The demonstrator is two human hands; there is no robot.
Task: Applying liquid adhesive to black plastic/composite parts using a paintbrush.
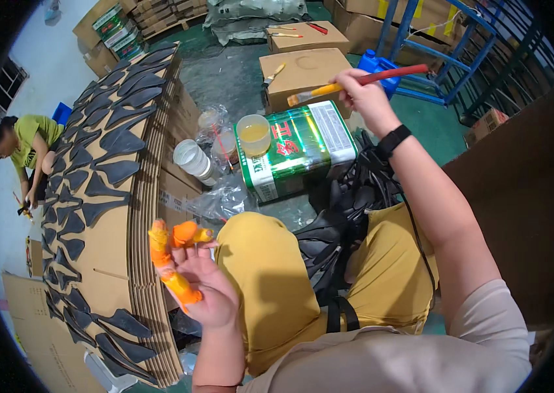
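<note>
Raised above the green metal can, my right hand (365,98) grips a paintbrush (319,93) with a long yellow and red handle. Its bristles point left, and a dark watch band circles my wrist. On top of the can (296,147), which lies on its side, stands a clear plastic cup (254,136) of yellowish liquid. My left hand (205,278) is palm up beside my left knee, nothing visible in it. Orange covers wrap its thumb and some fingers, which are partly bent and apart. Nearest to it is the cardboard stack (110,245) bearing rows of black curved flat pieces (120,144).
White plastic tubs (193,160) and clear bags stand between stack and can. Black pieces (329,239) lie heaped between my legs. More brushes rest on cardboard boxes (306,69) ahead. A blue jug (376,64) and blue metal frame (444,59) stand right. Another person (31,144) works far left.
</note>
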